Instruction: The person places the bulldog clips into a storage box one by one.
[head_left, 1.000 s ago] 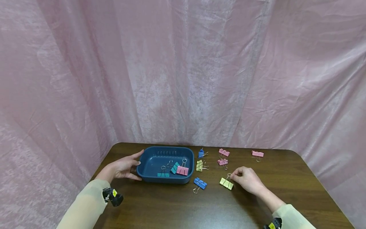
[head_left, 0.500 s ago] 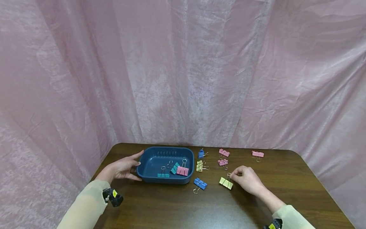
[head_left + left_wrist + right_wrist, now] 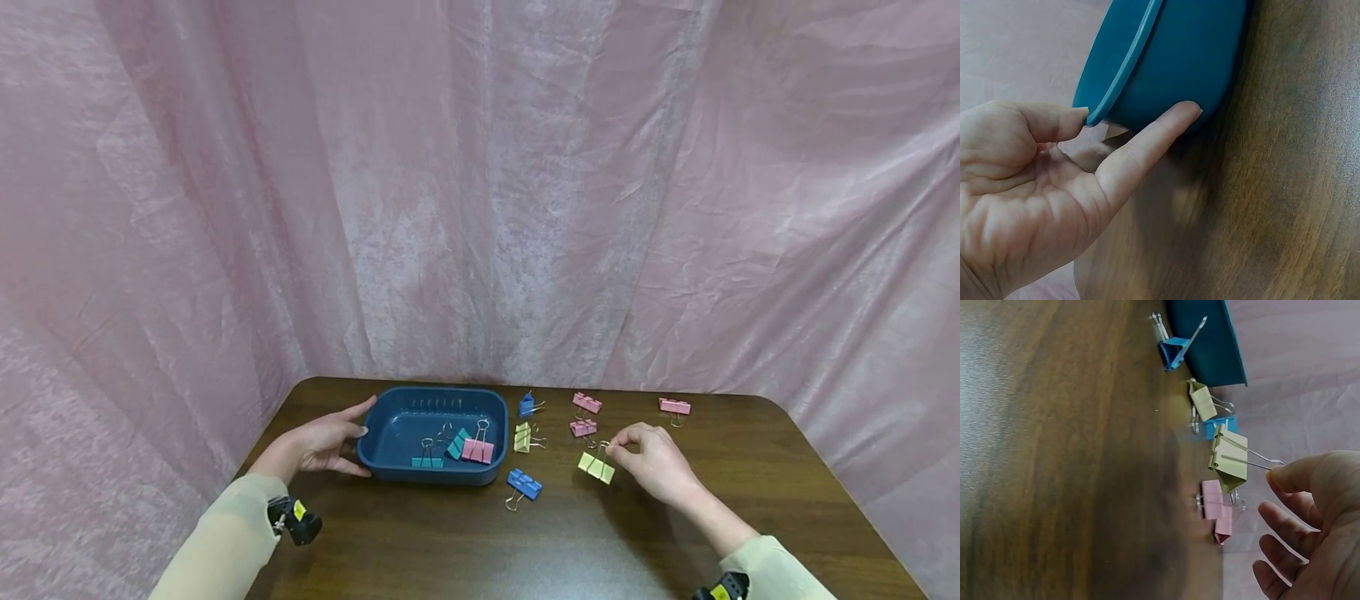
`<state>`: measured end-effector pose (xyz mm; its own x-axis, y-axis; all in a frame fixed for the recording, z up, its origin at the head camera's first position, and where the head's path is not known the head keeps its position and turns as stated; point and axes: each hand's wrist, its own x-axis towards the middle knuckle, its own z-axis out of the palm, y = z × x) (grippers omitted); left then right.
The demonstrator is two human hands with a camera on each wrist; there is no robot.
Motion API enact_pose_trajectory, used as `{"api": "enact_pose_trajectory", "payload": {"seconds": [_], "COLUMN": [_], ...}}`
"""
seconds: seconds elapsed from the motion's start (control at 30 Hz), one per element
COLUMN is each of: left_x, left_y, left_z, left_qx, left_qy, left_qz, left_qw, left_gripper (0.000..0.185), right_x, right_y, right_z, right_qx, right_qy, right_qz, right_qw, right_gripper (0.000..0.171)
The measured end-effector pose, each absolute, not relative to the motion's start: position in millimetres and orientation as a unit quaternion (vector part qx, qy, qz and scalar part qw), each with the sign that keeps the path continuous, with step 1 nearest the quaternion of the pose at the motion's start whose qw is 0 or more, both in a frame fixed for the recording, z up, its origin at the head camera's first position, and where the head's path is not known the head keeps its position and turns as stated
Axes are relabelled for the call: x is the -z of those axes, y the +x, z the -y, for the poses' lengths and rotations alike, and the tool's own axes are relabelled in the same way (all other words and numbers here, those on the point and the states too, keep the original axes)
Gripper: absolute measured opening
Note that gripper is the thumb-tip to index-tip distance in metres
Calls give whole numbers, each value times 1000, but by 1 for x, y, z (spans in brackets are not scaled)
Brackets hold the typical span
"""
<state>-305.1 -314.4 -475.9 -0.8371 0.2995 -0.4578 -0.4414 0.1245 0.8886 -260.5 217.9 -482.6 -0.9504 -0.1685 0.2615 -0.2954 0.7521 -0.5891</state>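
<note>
My right hand pinches a wire handle of a yellow binder clip between thumb and forefinger. In the right wrist view the yellow clip's body hangs off the fingertips, the other fingers loosely bent. At the left end of a blue plastic basket, my left hand rests with spread, straight fingers. The left wrist view has the thumb tip at the basket's rim and a straight finger along its outer wall. Inside lie two teal binder clips and a pink binder clip.
Right of the basket on the brown table lie two blue clips, a second yellow clip and two pink clips. Another pink clip lies farther right. A pink curtain hangs behind.
My right hand has risen slightly with the yellow binder clip, which has moved up off its earlier spot. The left hand stays at the basket.
</note>
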Motion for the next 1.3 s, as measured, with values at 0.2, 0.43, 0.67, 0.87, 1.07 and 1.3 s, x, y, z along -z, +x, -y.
{"api": "enact_pose_trajectory", "payload": {"seconds": [0.2, 0.43, 0.67, 0.87, 1.07, 1.3], "left_x": [476, 476, 475, 475, 475, 478], "left_y": [-305, -305, -304, -305, -306, -306], "left_z": [315, 314, 315, 314, 314, 315], "left_qx": [-662, -660, -657, -660, -659, -666], "left_qy": [-49, -48, -47, -41, -36, -41], "left_qz": [-693, -696, -698, -695, -695, -691], "left_qw": [281, 278, 281, 284, 287, 278], "left_gripper": [66, 66, 66, 66, 66, 66], "right_x": [473, 464, 458, 451, 442, 435], "right_y": [-259, -260, -261, -262, -264, -269], "right_z": [-219, -222, -223, -221, -217, -210], "right_qx": [-327, -332, -337, -341, -342, -335], "right_qy": [127, 130, 134, 145, 152, 149], "right_qz": [930, 924, 918, 911, 906, 908], "right_qw": [110, 136, 160, 181, 196, 204], "right_gripper": [5, 5, 5, 5, 4, 7]}}
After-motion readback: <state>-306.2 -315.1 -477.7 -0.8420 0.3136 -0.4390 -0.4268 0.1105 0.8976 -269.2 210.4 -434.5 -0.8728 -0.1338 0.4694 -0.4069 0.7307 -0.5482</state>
